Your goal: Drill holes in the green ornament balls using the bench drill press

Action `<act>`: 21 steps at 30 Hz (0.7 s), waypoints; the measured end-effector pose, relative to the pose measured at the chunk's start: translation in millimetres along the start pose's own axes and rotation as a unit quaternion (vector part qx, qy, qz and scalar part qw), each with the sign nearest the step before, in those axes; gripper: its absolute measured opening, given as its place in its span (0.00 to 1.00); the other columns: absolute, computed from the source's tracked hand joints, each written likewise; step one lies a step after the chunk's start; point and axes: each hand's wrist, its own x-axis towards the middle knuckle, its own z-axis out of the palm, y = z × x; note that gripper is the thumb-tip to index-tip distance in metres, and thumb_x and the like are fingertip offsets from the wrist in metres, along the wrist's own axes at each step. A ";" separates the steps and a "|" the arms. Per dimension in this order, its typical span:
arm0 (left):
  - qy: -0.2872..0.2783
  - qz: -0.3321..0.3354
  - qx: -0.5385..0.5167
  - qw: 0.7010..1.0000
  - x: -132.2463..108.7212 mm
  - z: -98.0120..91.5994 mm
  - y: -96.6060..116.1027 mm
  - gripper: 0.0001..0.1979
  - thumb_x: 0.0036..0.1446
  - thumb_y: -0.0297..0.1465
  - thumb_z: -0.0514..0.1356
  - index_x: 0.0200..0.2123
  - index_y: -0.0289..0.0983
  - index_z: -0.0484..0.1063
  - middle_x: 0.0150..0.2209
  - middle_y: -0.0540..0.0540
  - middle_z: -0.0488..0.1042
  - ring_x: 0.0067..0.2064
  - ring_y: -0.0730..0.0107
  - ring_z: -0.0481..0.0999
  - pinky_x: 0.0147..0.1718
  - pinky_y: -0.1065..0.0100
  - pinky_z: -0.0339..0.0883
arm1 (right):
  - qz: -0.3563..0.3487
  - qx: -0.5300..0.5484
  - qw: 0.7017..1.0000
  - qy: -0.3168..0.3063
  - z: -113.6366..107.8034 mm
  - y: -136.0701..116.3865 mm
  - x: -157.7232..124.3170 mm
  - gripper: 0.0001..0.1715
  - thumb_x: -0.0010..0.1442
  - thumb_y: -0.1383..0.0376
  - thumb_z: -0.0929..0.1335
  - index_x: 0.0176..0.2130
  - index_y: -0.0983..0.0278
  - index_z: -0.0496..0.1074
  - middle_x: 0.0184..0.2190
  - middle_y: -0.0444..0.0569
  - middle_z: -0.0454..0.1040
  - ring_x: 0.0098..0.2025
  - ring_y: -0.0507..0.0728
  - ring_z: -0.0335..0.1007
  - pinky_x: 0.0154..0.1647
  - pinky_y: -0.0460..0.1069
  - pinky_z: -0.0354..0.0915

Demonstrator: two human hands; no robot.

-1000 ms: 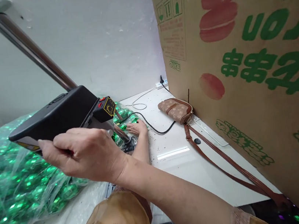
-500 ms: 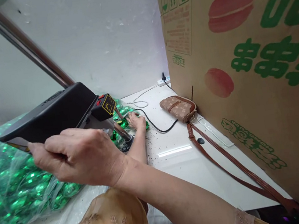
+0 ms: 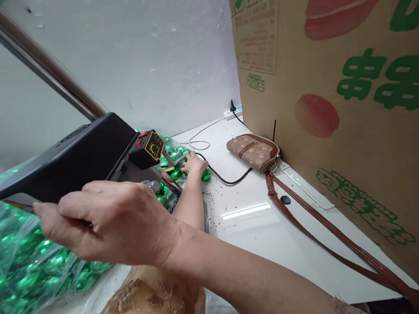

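My arms cross. My right hand [image 3: 112, 225] is closed beneath the lower edge of a black machine housing [image 3: 73, 158]; whatever lies inside the curled fingers is hidden. A small control box [image 3: 148, 149] with red switches and a yellow-edged label sits at the housing's right end. Beyond it, my left hand [image 3: 195, 165] reaches past a metal post [image 3: 171, 180], its fingers stretched apart over shiny green pieces [image 3: 176, 174]. The fingertips are partly hidden among them. A clear plastic bag [image 3: 43, 253] full of similar green pieces lies left of the machine.
A large printed cardboard box [image 3: 287, 73] stands on the right. Before it lies a brown patterned purse [image 3: 253, 152] with a long strap [image 3: 323, 247]. A black cable [image 3: 228, 181] and a power strip [image 3: 232, 113] are behind. Dark specks dot the white table [image 3: 247, 235].
My left hand's fingers have spread, and the hand has shifted slightly over the green pieces. My right hand stays closed by the machine. The view has shifted a little.
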 end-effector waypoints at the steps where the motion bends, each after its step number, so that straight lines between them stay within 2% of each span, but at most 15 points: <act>1: -0.006 0.004 0.001 1.000 -0.4 -1.2 -0.9 0.29 0.48 0.28 0.68 0.54 0.44 0.65 0.58 0.38 0.66 0.57 0.44 0.72 0.54 0.48 0.63 | -0.001 0.006 1.000 0.004 0.3 0.2 -0.2 0.28 0.71 0.61 0.54 0.29 0.59 0.74 0.21 0.36 0.72 0.28 0.45 0.66 0.31 0.49 0.59; 5: -0.023 0.024 -0.005 0.999 -9.6 -4.1 -1.3 0.29 0.50 0.28 0.66 0.56 0.44 0.65 0.56 0.38 0.70 0.54 0.46 0.75 0.53 0.49 0.64 | -0.010 0.013 0.999 0.031 3.1 0.8 -1.3 0.28 0.71 0.61 0.54 0.25 0.60 0.70 0.20 0.37 0.70 0.27 0.45 0.64 0.31 0.49 0.58; 9: -0.018 0.030 -0.020 0.999 -27.6 -7.2 -1.1 0.23 0.58 0.31 0.61 0.57 0.45 0.66 0.54 0.38 0.75 0.55 0.47 0.74 0.52 0.50 0.65 | -0.019 0.031 0.997 0.064 3.1 1.4 -2.4 0.25 0.70 0.63 0.55 0.23 0.60 0.65 0.19 0.38 0.67 0.25 0.45 0.61 0.29 0.49 0.57; 15: -0.001 0.040 -0.048 0.998 -63.2 -9.1 -3.9 0.23 0.59 0.35 0.60 0.59 0.49 0.67 0.61 0.43 0.72 0.62 0.44 0.68 0.58 0.45 0.60 | -0.005 0.078 0.995 0.058 -3.1 1.3 -2.1 0.24 0.70 0.61 0.57 0.22 0.61 0.61 0.18 0.38 0.62 0.23 0.46 0.55 0.29 0.48 0.58; 18: -0.008 0.047 -0.057 0.997 -81.0 -8.5 -6.1 0.20 0.59 0.35 0.60 0.55 0.49 0.71 0.58 0.43 0.74 0.61 0.42 0.67 0.58 0.42 0.60 | 0.017 0.095 0.994 0.047 -4.1 0.5 -1.3 0.25 0.70 0.60 0.58 0.21 0.61 0.58 0.18 0.38 0.60 0.23 0.46 0.53 0.29 0.48 0.56; 21: -0.025 0.053 -0.052 0.997 -98.3 -8.2 -8.0 0.21 0.59 0.36 0.60 0.56 0.50 0.70 0.56 0.42 0.74 0.61 0.40 0.65 0.56 0.40 0.60 | 0.029 0.107 0.993 0.051 -4.2 -0.3 -0.9 0.27 0.70 0.58 0.59 0.20 0.61 0.54 0.17 0.39 0.57 0.23 0.45 0.51 0.28 0.47 0.54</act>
